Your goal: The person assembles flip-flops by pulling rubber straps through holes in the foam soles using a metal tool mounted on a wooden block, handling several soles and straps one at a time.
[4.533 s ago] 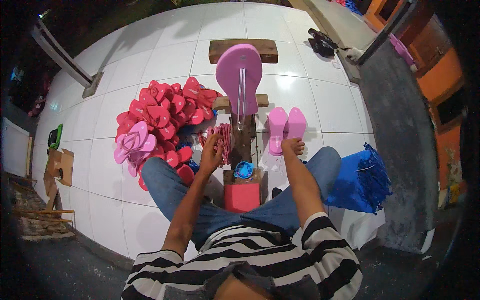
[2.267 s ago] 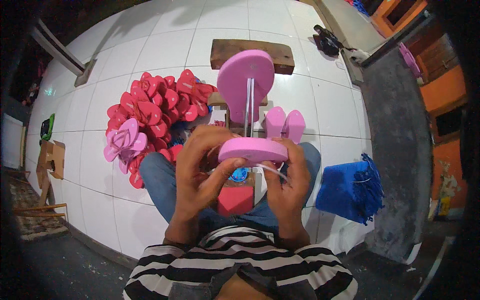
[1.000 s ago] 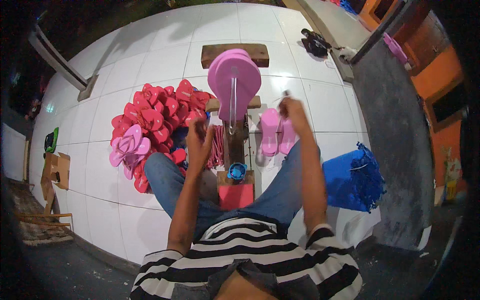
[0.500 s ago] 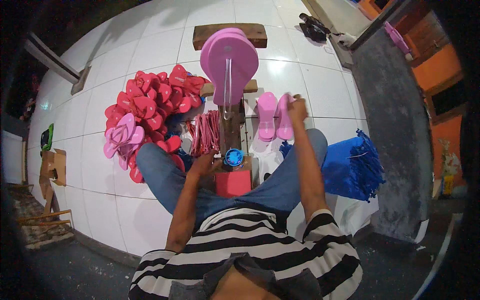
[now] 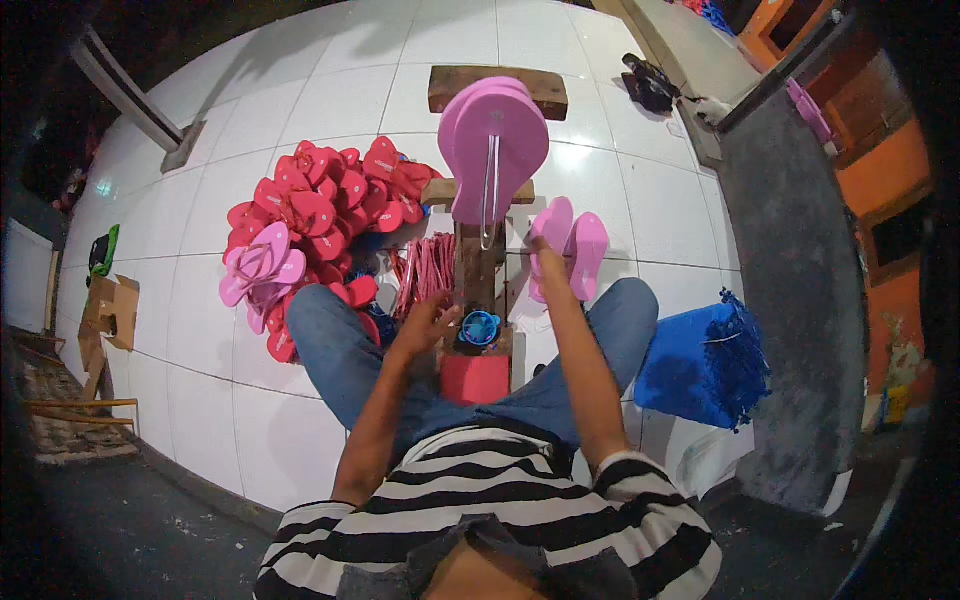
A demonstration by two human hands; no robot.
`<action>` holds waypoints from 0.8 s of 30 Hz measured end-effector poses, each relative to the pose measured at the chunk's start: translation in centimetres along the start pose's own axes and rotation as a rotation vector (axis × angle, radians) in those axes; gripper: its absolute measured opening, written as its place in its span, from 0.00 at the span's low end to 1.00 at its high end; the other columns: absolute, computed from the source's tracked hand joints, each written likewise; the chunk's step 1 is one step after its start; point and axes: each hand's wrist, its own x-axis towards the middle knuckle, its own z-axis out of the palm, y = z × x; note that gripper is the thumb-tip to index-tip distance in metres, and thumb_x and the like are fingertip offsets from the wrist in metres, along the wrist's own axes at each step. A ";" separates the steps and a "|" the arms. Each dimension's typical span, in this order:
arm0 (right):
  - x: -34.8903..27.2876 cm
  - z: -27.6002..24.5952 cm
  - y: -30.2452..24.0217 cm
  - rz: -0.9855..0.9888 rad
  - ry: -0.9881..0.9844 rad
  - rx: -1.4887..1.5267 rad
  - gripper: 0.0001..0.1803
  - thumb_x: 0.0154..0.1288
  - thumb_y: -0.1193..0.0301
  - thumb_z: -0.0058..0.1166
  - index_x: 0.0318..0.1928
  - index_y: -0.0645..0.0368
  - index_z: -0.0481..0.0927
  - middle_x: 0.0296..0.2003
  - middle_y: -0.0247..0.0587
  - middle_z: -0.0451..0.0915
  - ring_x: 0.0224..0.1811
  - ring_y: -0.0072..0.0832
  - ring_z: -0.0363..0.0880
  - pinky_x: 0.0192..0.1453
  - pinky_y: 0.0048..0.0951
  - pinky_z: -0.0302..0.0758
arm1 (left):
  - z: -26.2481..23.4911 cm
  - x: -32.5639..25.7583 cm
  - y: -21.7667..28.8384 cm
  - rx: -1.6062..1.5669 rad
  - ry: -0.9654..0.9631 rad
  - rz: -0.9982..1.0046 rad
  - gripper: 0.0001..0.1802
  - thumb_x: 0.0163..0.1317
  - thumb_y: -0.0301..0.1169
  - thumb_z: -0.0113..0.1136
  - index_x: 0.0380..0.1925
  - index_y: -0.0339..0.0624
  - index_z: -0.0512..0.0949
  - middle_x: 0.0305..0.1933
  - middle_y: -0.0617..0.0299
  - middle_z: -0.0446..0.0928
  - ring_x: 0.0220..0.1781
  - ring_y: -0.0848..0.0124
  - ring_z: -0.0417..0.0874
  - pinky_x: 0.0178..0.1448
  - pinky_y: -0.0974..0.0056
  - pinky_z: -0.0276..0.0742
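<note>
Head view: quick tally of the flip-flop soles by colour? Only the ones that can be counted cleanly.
Pink soles on the wooden stand: 2, stacked.
Pink soles on the floor under the right hand: 2.
Light pink sandals with straps by the red pile: about 3.
Red soles: heaped and overlapping, too many to count.
Total countable: about 7, all pink.
The left hand is near the red straps.
</note>
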 end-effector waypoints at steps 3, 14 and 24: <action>-10.7 1.4 -0.4 -0.286 0.009 0.227 0.44 0.52 0.60 0.64 0.64 0.62 0.54 0.53 0.43 0.66 0.51 0.33 0.68 0.54 0.31 0.68 | -0.2 0.5 3.7 -0.186 0.133 0.047 0.28 0.61 0.39 0.60 0.58 0.38 0.68 0.50 0.52 0.77 0.50 0.63 0.78 0.51 0.59 0.75; -27.5 -1.9 -1.0 -0.788 -0.261 -0.246 0.46 0.49 0.66 0.69 0.62 0.64 0.53 0.58 0.52 0.61 0.61 0.43 0.63 0.65 0.42 0.60 | -3.8 -3.2 19.5 -0.396 0.293 0.191 0.22 0.51 0.25 0.68 0.47 0.36 0.74 0.42 0.58 0.79 0.46 0.65 0.79 0.55 0.60 0.72; -28.1 -0.7 -12.8 -1.612 -0.286 -0.209 0.20 0.55 0.71 0.61 0.49 0.58 0.73 0.44 0.44 0.78 0.48 0.43 0.77 0.54 0.42 0.73 | -6.9 -2.5 20.9 -0.234 0.365 0.977 0.18 0.45 0.23 0.61 0.39 0.42 0.72 0.36 0.55 0.71 0.40 0.61 0.74 0.49 0.58 0.68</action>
